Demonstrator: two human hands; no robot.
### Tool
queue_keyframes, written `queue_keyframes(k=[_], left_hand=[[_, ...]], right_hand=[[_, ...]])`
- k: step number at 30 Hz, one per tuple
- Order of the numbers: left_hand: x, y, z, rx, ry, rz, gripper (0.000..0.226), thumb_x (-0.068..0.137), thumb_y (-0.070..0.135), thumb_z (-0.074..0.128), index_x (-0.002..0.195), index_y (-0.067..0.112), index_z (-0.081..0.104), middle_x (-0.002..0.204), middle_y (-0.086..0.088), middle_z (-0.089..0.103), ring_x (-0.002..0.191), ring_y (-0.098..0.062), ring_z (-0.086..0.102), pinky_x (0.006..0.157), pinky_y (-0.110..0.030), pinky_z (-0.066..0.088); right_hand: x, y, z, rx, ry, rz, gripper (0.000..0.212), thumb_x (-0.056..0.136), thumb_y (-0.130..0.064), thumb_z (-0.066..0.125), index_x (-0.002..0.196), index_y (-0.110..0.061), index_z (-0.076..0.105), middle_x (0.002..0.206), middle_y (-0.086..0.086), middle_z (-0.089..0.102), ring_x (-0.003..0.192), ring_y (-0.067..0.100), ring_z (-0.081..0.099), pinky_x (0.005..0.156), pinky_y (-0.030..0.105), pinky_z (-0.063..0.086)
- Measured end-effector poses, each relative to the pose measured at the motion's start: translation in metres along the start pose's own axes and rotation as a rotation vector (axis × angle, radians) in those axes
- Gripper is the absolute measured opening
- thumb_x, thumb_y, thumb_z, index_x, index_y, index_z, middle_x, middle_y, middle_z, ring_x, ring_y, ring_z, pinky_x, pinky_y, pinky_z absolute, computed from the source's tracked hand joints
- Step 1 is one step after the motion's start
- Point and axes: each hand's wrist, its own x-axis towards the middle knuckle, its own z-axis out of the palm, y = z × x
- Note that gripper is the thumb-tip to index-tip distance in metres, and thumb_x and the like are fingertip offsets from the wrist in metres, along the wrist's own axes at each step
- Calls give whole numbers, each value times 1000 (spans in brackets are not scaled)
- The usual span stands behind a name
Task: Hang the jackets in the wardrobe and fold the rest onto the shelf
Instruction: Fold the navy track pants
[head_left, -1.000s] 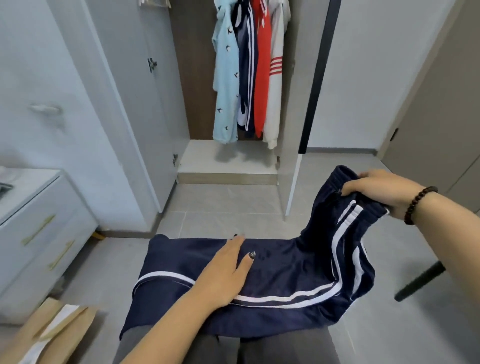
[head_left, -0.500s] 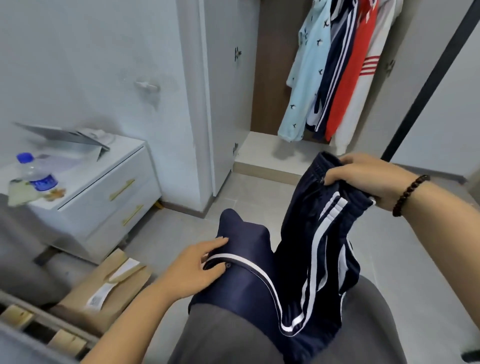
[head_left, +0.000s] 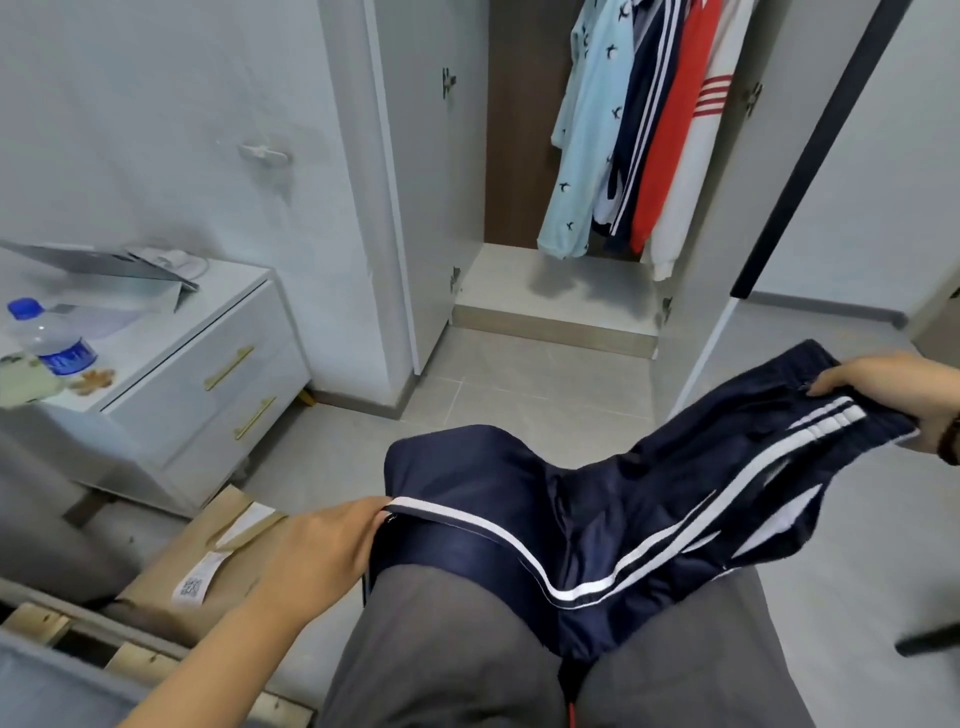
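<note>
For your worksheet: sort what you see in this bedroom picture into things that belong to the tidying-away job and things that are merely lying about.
Part of the job:
- navy track trousers, held by left hand and right hand
- wardrobe
- hanging jackets
- wardrobe shelf

Lying about:
- water bottle
- laptop
- bedside drawers
- cardboard box

The pants (head_left: 597, 525) lie across the person's lap. The wardrobe (head_left: 561, 291) stands ahead with jackets (head_left: 639, 124) hanging inside. A bottle (head_left: 52, 338) sits on the drawers' (head_left: 197, 374) left edge.
</note>
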Motion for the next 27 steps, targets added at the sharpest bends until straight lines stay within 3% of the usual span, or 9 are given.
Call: queue_keyframes(k=[4, 8, 13, 16, 19, 22, 24, 26, 27], left_hand=[[-22, -7, -4, 2, -98, -33, 37, 100, 43, 31, 93, 29, 65, 60, 9, 63, 47, -17, 59, 40, -21, 34], [-38, -29, 20, 36, -360, -219, 24, 83, 49, 45, 105, 54, 56, 80, 19, 70, 64, -6, 65, 55, -28, 54], [13, 20, 25, -445, -468, -317, 56, 80, 15, 56, 122, 51, 46, 133, 21, 53, 122, -7, 53, 105, -31, 39], [47, 64, 20, -561, -509, -152, 58, 77, 47, 61, 131, 51, 41, 147, 25, 35, 141, -2, 28, 114, -26, 23], [64, 118, 27, -243, -750, 98, 86, 71, 72, 58, 143, 54, 14, 147, 34, -2, 140, 5, -8, 120, -39, 2], [65, 160, 46, 37, -811, 244, 90, 82, 60, 52, 151, 44, -4, 154, 22, -10, 147, -10, -11, 120, -45, 4], [63, 172, 58, 81, -698, 343, 82, 86, 38, 59, 153, 39, 12, 158, 17, 14, 148, -15, 18, 116, -36, 27], [66, 176, 70, 63, -633, 415, 78, 51, 27, 85, 124, 40, 60, 117, 22, 66, 101, -4, 67, 71, -15, 53], [67, 177, 76, 78, -626, 424, 72, 31, 24, 88, 98, 43, 70, 83, 25, 69, 66, 1, 68, 47, -11, 45]], right_hand=[[126, 129, -96, 73, -12, 122, 83, 31, -17, 87, 107, 6, 64, 101, 27, 68, 86, 45, 68, 86, 67, 47], [20, 116, -82, 104, 173, 194, 14, 77, 5, 62, 91, 5, 62, 77, 21, 68, 56, 30, 62, 65, 37, 51], [-15, 125, -102, 113, 193, 198, 7, 86, 3, 56, 91, 6, 61, 72, 19, 67, 52, 30, 62, 44, 28, 53], [-26, 128, -116, 110, 233, 163, 11, 84, 6, 59, 92, 3, 65, 89, 21, 66, 69, 34, 61, 59, 34, 54], [-32, 135, -138, 124, 284, 115, 13, 79, 7, 64, 90, 0, 69, 89, 19, 68, 72, 34, 63, 67, 38, 56], [-36, 144, -161, 99, 363, 111, 18, 76, 2, 70, 93, 1, 71, 89, 16, 69, 72, 32, 63, 68, 36, 55], [-39, 146, -173, 86, 383, 108, 19, 74, 2, 71, 93, 1, 72, 90, 14, 69, 72, 31, 63, 71, 37, 55], [-43, 143, -181, 42, 394, 97, 17, 73, 1, 72, 90, -1, 73, 91, 13, 69, 75, 31, 63, 77, 40, 55], [-46, 140, -183, 11, 395, 86, 16, 74, -1, 73, 89, -2, 72, 93, 12, 69, 76, 31, 63, 76, 39, 55]])
